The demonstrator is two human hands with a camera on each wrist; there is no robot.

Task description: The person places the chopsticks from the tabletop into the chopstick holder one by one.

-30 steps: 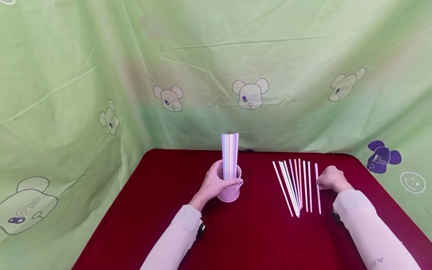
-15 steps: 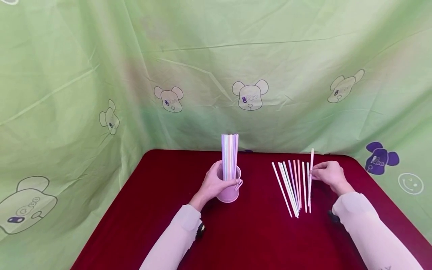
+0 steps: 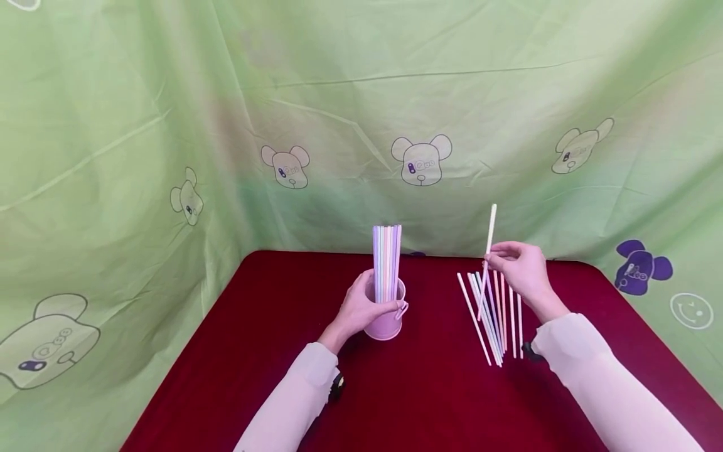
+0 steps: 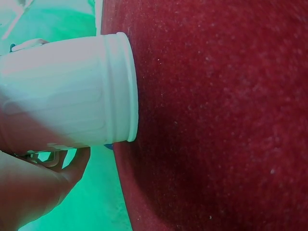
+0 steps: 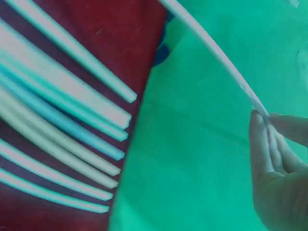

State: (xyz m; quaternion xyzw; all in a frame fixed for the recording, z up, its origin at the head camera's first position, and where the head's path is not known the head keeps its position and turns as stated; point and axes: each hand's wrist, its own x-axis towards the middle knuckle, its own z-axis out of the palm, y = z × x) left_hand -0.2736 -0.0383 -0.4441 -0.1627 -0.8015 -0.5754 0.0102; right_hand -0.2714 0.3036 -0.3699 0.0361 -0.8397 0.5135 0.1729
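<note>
Bucket (image 3: pixel 383 325), pastel straws (image 3: pixel 386 258) standing inside, left hand (image 3: pixel 361 306) gripping its side

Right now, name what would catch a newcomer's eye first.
Probably the upright bundle of pastel sticks in the pink bucket, gripped by the left hand near the head view's centre. Next, likely the pale stick pinched in the right hand, above the row of loose sticks on the red table.

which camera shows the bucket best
The head view: it shows the bucket from rim to base, partly behind the left hand. Left wrist: wall and base close up, mouth cut off. Right wrist: none of it.
</note>
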